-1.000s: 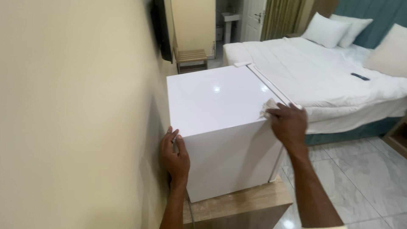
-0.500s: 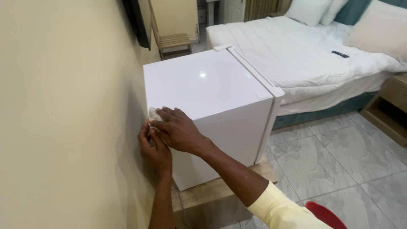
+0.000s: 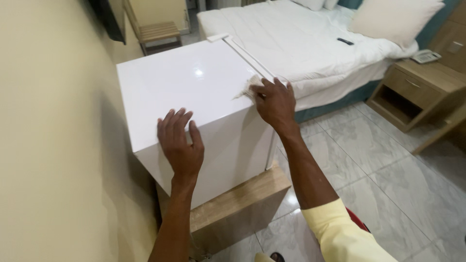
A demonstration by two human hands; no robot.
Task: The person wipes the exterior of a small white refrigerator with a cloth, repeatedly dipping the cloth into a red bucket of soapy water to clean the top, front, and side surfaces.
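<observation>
Left hand (image 3: pixel 180 145) lies flat and open on the glossy top of the white mini fridge (image 3: pixel 194 97), right hand (image 3: pixel 274 101) presses a crumpled cloth (image 3: pixel 250 86) at its front edge, where a hard sideways push risks shifting the fridge on its narrow wooden stand (image 3: pixel 238 208).

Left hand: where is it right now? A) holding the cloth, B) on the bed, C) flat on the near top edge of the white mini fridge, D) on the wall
C: the left hand lies open, palm down, on the near top edge of the white mini fridge, while the right hand presses the cloth near the door side.
</observation>
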